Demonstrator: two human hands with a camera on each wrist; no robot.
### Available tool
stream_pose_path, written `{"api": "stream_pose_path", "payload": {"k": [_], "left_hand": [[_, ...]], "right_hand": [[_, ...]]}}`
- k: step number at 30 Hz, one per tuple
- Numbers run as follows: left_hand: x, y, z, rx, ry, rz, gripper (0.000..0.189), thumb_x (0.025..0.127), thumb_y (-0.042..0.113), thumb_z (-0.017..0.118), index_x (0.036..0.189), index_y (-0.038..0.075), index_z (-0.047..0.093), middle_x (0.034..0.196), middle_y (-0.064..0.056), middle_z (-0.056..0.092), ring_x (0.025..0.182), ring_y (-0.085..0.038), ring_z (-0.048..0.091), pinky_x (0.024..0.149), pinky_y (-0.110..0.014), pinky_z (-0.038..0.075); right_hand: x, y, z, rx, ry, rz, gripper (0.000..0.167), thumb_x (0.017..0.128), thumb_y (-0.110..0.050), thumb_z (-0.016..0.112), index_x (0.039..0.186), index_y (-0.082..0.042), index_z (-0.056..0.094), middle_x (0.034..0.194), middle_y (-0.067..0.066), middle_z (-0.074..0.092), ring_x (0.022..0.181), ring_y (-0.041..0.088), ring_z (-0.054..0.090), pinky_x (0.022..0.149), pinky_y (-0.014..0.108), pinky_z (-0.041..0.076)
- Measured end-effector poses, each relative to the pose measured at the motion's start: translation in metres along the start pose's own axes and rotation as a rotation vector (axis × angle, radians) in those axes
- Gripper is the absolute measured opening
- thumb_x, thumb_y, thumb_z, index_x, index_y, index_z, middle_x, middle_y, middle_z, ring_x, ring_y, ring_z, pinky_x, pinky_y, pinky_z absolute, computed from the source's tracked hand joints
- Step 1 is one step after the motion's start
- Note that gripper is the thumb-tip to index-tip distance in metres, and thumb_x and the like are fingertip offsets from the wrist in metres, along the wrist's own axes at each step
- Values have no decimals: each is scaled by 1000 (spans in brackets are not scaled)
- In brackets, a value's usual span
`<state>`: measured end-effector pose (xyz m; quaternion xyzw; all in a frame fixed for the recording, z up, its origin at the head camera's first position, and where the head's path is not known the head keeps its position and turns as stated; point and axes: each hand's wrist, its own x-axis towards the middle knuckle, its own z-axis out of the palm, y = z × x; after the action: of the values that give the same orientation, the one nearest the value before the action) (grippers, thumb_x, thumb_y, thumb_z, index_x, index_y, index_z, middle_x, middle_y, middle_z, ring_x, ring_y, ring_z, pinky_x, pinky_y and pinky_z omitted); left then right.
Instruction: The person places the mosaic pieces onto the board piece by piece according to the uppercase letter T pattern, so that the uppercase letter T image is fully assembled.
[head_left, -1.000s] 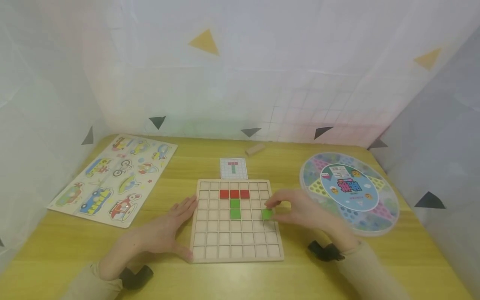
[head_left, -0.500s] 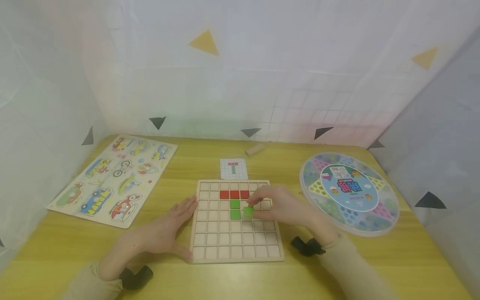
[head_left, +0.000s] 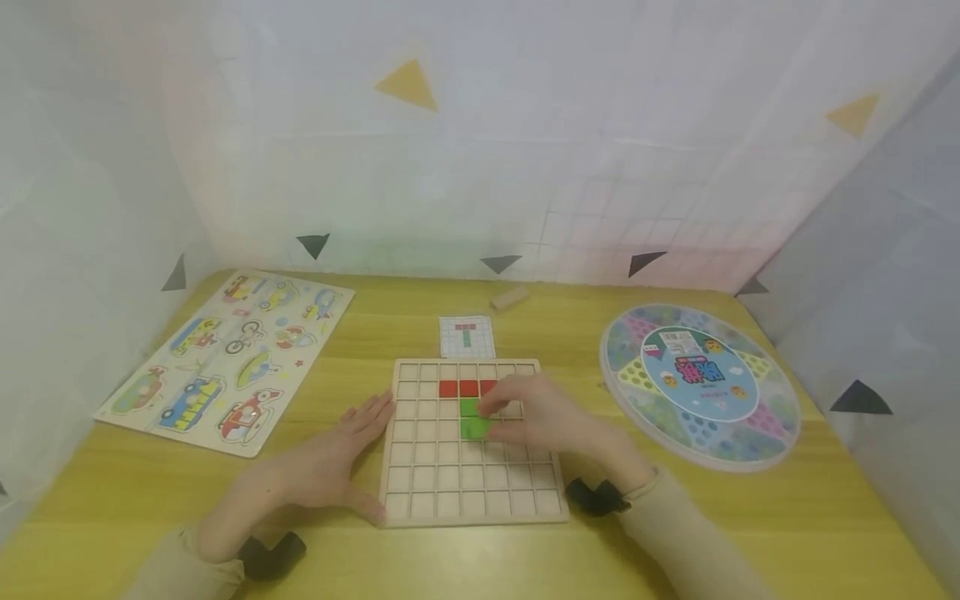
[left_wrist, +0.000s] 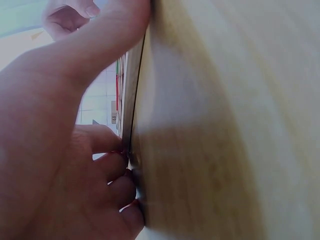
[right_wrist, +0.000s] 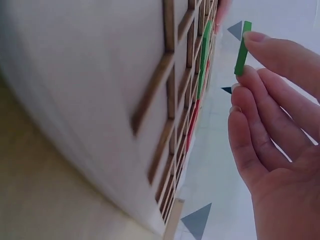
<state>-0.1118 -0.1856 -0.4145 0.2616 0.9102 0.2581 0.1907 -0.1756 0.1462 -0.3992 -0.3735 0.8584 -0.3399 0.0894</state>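
On the table lies a wooden grid board (head_left: 447, 478) with a row of red square tiles (head_left: 468, 388) and two green tiles (head_left: 468, 406) in its cells below. Between thumb and fingertips my right hand (head_left: 536, 418) pinches another green square tile (right_wrist: 243, 48). The right wrist view shows that tile held on edge, clear above the board; in the head view it overlaps the lower placed green tile. My left hand (head_left: 326, 467) rests along the board's left side, fingers stretched at the upper edge and thumb touching the lower left corner.
Behind the board lies a pattern card (head_left: 446, 342) printed with a red and green T shape. A small wooden block (head_left: 511, 299) is farther back. A vehicle picture puzzle (head_left: 281, 375) lies left, and a round game box (head_left: 701, 458) lies right. White sheeting (head_left: 480, 167) encloses the table.
My right hand has carried the green tile leftward from the board's right edge to over the green column. The left hand has stayed in place.
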Motion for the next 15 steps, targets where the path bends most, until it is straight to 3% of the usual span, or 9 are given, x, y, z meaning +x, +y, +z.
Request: {"api": "stream_pose_path", "payload": {"k": [15], "left_hand": [[-1,3,-1,-4,5,-3,138,62,71,79,161,7,8,168,-13,-1,152,-45,5,121,-62,16]], "right_hand": [[4,-14,12,40,-23,11,24,81,-15,83,104,-13,74,99,-8,73,96,14,68,89,31,57]]}}
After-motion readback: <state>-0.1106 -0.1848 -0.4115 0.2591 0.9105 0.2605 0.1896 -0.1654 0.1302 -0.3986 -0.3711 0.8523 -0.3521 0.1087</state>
